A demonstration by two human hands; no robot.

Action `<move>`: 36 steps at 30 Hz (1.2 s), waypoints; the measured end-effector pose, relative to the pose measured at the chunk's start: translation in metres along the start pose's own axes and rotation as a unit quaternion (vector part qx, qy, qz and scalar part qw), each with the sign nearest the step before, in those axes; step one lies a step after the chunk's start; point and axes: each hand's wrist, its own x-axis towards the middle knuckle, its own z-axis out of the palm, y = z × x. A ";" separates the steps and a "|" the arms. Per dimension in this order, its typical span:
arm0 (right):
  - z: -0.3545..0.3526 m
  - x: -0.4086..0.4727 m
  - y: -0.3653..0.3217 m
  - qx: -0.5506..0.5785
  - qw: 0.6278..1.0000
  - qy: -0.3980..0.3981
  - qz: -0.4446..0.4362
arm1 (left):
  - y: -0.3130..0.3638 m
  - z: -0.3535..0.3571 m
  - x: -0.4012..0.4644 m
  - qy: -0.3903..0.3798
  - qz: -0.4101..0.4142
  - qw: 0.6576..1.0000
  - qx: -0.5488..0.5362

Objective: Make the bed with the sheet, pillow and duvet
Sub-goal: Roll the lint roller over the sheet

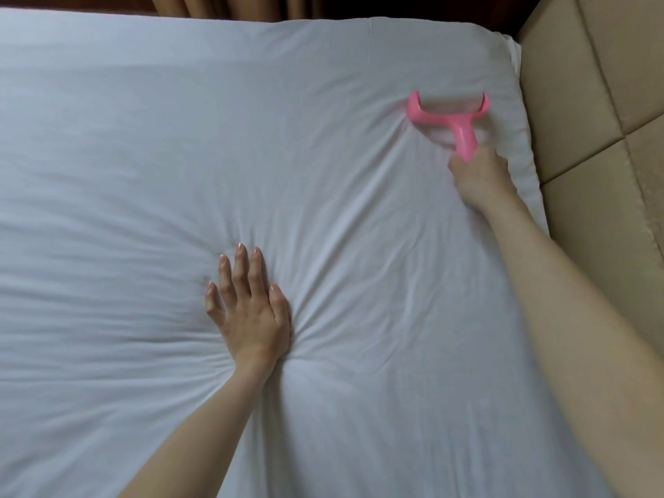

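Looking down from the head, the soft white sheet (251, 138) covers the bed, the left hand (248, 310) presses it flat with straight fingers, the right hand (481, 181) grips a pink roller (449, 113), and the thin cloth looks easy to bunch, so grab its edges

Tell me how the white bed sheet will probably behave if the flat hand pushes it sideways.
The white bed sheet is likely soft and floppy: creases radiate from the left hand pressing it. It would probably bunch up instead of sliding whole, as folds also gather at the pink plastic roller that the right hand holds. It looks light and thin.
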 end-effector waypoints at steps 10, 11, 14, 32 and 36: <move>-0.002 -0.034 0.018 -0.021 1.000 -0.020 0.008 | 0.001 -0.004 0.000 -0.023 -0.003 1.000 -0.009; -0.003 -0.052 0.029 -0.023 0.999 -0.024 0.010 | 0.001 -0.006 0.001 -0.027 -0.003 1.000 -0.011; -0.008 -0.112 0.067 -0.017 0.999 -0.029 0.026 | 0.005 -0.015 0.001 -0.035 0.009 0.999 -0.005; -0.026 -0.478 0.240 -0.028 0.984 -0.083 0.156 | -0.041 -0.066 -0.296 -0.182 0.138 0.973 0.030; -0.027 -0.442 0.225 -0.045 0.986 -0.088 0.134 | -0.046 -0.062 -0.309 -0.184 0.146 0.971 0.047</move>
